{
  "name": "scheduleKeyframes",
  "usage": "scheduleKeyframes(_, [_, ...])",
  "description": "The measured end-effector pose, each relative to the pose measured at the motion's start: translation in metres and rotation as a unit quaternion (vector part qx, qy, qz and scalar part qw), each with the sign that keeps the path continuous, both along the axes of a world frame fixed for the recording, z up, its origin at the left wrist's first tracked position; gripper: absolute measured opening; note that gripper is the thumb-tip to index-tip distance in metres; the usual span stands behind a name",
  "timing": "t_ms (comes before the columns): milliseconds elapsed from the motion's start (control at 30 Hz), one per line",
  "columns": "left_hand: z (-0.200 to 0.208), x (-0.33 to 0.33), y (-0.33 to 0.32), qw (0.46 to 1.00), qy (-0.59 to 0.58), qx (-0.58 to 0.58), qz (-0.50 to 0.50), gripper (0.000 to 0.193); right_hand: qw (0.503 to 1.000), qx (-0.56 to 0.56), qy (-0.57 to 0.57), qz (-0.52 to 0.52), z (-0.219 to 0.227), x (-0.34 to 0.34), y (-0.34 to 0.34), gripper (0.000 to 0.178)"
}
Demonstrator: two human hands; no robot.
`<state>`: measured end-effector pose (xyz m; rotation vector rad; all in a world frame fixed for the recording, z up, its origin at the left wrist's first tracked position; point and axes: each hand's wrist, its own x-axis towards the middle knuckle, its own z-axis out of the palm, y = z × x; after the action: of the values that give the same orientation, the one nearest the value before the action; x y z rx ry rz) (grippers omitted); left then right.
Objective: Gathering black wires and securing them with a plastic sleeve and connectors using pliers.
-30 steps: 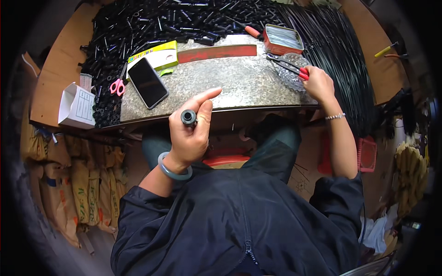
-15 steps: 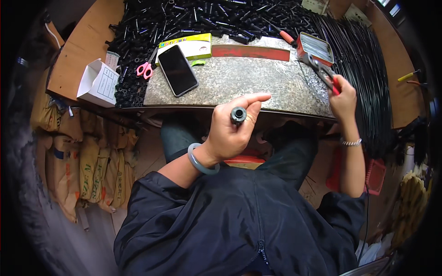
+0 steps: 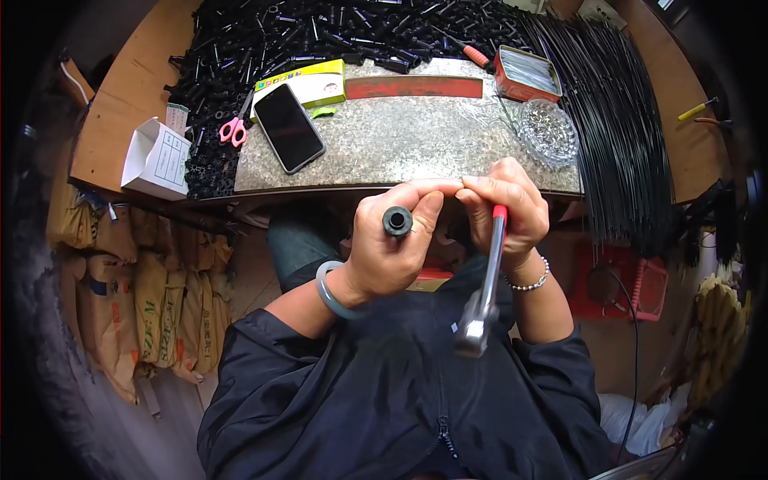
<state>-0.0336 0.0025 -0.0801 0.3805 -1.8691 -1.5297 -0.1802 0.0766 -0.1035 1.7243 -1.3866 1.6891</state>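
Note:
My left hand [image 3: 380, 260] is closed around a black tubular part [image 3: 387, 225], whose hollow round end faces up. Its index finger stretches right and meets the fingertips of my right hand [image 3: 514, 204] at the table's front edge. Gripped in my right hand are red-handled pliers [image 3: 489, 284], their metal head swung down over my lap. Anything tiny between the touching fingertips is too small to make out. To the right on the stone-patterned board [image 3: 392, 144] stands a clear dish [image 3: 547, 132] of small metal pieces.
Black tubular parts [image 3: 336, 32] heap along the back. Long black rods [image 3: 616, 136] fill the right side. A phone [image 3: 290, 128] leans on a yellow-and-white box [image 3: 324, 80], near pink scissors [image 3: 233, 130] and an open white box [image 3: 156, 164]. A red tin [image 3: 520, 86] sits beside an orange-handled tool [image 3: 476, 55].
My right hand has come left from the dish to my left fingertips. The pliers have swung from pointing away to pointing toward my lap. The left hand keeps the tubular part.

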Motion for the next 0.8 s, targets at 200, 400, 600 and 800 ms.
scheduleKeyframes(200, [-0.003, 0.001, -0.004, 1.0, 0.001, -0.023, -0.003, 0.015, 0.997, 0.012, 0.08, 0.016, 0.012, 0.004, 0.002, 0.018])
scheduleKeyframes(400, [-0.013, -0.006, -0.008, 0.994, 0.079, -0.074, -0.032, 0.036, 0.994, 0.023, 0.098, 0.05, 0.024, 0.023, 0.003, 0.024])
scheduleKeyframes(600, [-0.014, -0.006, -0.008, 0.996, 0.055, -0.065, -0.022, 0.041, 0.996, 0.013, 0.08, 0.036, 0.02, 0.028, -0.003, 0.022])
scheduleKeyframes(800, [-0.013, -0.005, -0.007, 0.995, 0.058, -0.072, -0.021, 0.043, 0.996, 0.015, 0.078, 0.037, 0.021, 0.03, -0.003, 0.022])
